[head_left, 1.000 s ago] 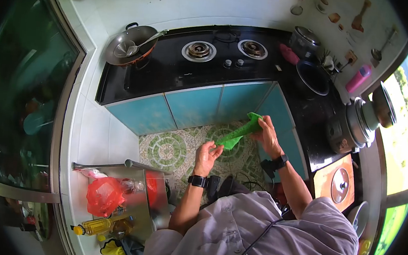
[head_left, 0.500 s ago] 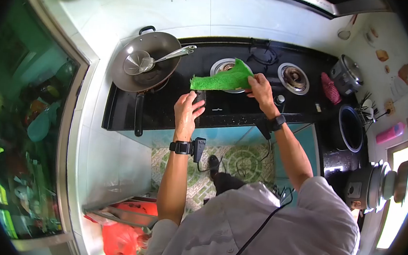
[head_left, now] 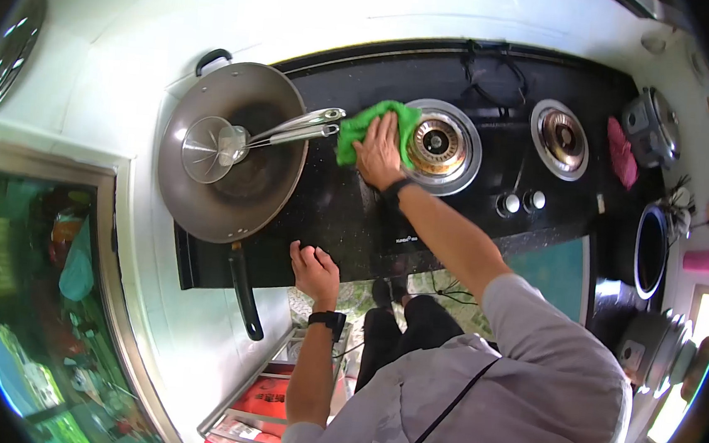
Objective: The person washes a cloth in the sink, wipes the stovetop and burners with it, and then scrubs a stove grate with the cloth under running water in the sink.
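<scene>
My right hand (head_left: 381, 150) presses a green cloth (head_left: 374, 127) flat on the black stovetop (head_left: 335, 207), at the left edge of the left burner (head_left: 442, 148). Its fingers lie over the cloth. My left hand (head_left: 315, 270) is near the counter's front edge, fingers loosely curled with a gap between them, holding nothing. To its upper left sits a large wok (head_left: 262, 173), with a strainer (head_left: 208, 150) and another long-handled utensil resting inside. Their metal handles reach over the wok's rim towards the cloth.
The wok's black handle (head_left: 246, 292) sticks out past the front edge. Right of the knobs (head_left: 520, 203) are a second burner (head_left: 559, 140), a pink cloth (head_left: 622, 153), a rice cooker (head_left: 652, 127) and a dark pot (head_left: 650, 249). A rack (head_left: 261, 402) stands below left.
The green cloth, earlier stretched between both hands in the air, is now down on the stovetop under my right hand. My left hand has let go of it and dropped towards the front edge.
</scene>
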{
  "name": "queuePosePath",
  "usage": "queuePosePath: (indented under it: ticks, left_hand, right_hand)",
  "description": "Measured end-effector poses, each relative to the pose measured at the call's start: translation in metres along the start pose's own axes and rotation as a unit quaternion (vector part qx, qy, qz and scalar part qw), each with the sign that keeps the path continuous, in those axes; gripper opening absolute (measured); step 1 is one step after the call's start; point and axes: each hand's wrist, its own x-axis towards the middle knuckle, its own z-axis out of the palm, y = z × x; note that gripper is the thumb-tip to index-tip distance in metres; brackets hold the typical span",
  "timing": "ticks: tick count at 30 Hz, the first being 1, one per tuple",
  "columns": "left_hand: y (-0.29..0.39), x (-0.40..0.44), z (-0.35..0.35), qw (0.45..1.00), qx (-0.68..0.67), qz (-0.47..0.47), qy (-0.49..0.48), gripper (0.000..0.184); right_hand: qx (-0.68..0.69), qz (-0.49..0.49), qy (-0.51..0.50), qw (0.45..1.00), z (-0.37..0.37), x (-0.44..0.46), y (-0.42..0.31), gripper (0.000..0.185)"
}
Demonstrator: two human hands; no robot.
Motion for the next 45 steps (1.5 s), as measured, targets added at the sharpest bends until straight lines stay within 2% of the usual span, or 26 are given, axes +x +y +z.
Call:
queuePosePath:
  ticks: [2, 3, 4, 6, 7, 9, 12, 15, 18, 21, 23, 26, 28, 30, 32, 34, 36, 40, 42, 44, 45]
  left_hand:
    - [0.004, 0.008, 0.006, 1.0, 0.021, 0.015, -0.011, 0.008]
    - [0.005, 0.007, 0.007, 0.999, 0.032, 0.01, -0.008, 0.008]
    - [0.005, 0.003, 0.005, 0.999, 0.042, 0.003, -0.005, 0.008]
    - [0.005, 0.004, 0.006, 0.999, 0.047, 0.009, -0.006, 0.008]
    - [0.005, 0.004, 0.005, 0.998, 0.057, 0.016, 0.001, 0.008]
    - [0.002, 0.002, 0.005, 0.999, 0.05, 0.01, -0.009, 0.009]
    - [0.003, 0.004, 0.005, 0.999, 0.047, 0.003, -0.018, 0.009]
    - [0.006, 0.004, 0.004, 0.998, 0.057, 0.017, -0.008, 0.009]
    - [0.006, 0.004, 0.005, 0.998, 0.044, 0.037, -0.002, 0.009]
    - [0.003, 0.003, 0.005, 0.999, 0.035, 0.025, -0.016, 0.009]
    - [0.002, 0.003, 0.006, 0.999, 0.039, 0.024, -0.023, 0.01]
    - [-0.002, 0.001, 0.006, 0.999, 0.04, 0.02, -0.028, 0.011]
    - [-0.004, 0.002, 0.005, 0.999, 0.032, 0.02, -0.024, 0.011]
    - [0.002, 0.002, 0.003, 1.0, 0.023, 0.011, -0.01, 0.011]
    - [0.0, -0.001, 0.003, 0.999, 0.032, 0.004, -0.009, 0.011]
    - [0.004, 0.001, 0.004, 0.999, 0.017, -0.02, -0.024, 0.012]
    - [0.004, 0.002, 0.006, 1.0, 0.014, -0.017, -0.013, 0.012]
    - [0.006, 0.004, 0.005, 0.999, 0.045, 0.001, -0.017, 0.011]
    - [0.004, 0.002, 0.007, 0.997, 0.063, -0.006, -0.032, 0.011]
    - [0.006, 0.0, 0.009, 0.998, 0.059, -0.014, -0.02, 0.01]
    - [0.013, 0.001, 0.008, 0.997, 0.064, -0.039, -0.012, 0.01]
  right_hand:
    - [0.024, 0.029, 0.019, 0.999, 0.011, 0.028, 0.007, 0.068]
    - [0.026, 0.029, 0.052, 0.998, 0.013, 0.027, 0.006, 0.067]
    - [0.025, 0.039, 0.042, 0.998, 0.012, 0.013, 0.009, 0.067]
    - [-0.013, -0.055, 0.041, 0.998, -0.004, -0.019, 0.013, 0.064]
    - [0.052, -0.077, 0.023, 0.995, -0.014, -0.044, 0.016, 0.064]
    - [0.084, -0.083, -0.026, 0.993, -0.039, -0.098, 0.021, 0.066]
    - [0.064, -0.099, -0.077, 0.99, -0.058, -0.134, 0.038, 0.068]
    - [0.066, -0.096, -0.058, 0.992, -0.041, -0.102, 0.028, 0.067]
    - [0.065, -0.107, 0.016, 0.992, -0.015, -0.054, 0.018, 0.059]
    - [0.078, -0.102, 0.032, 0.991, -0.013, -0.065, 0.03, 0.056]
    - [0.094, -0.203, -0.025, 0.974, -0.031, -0.09, 0.062, 0.052]
    - [0.11, -0.217, -0.037, 0.969, -0.059, -0.121, 0.092, 0.052]
    - [0.12, -0.181, -0.061, 0.974, -0.064, -0.146, 0.146, 0.053]
    - [0.122, -0.151, -0.014, 0.981, -0.072, -0.145, 0.162, 0.043]
    - [0.134, -0.117, -0.003, 0.984, -0.071, -0.134, 0.148, 0.036]
    - [0.103, -0.144, 0.107, 0.978, -0.058, -0.129, 0.117, 0.022]
    - [0.21, -0.096, 0.08, 0.97, -0.05, -0.119, 0.091, 0.016]
    - [0.173, -0.106, 0.06, 0.977, -0.045, -0.103, 0.093, 0.012]
    - [0.158, -0.162, 0.063, 0.972, -0.058, -0.105, 0.103, 0.011]
    - [0.16, -0.194, 0.023, 0.968, -0.071, -0.107, 0.139, 0.011]
    - [0.171, -0.243, -0.011, 0.955, -0.078, -0.101, 0.161, 0.011]
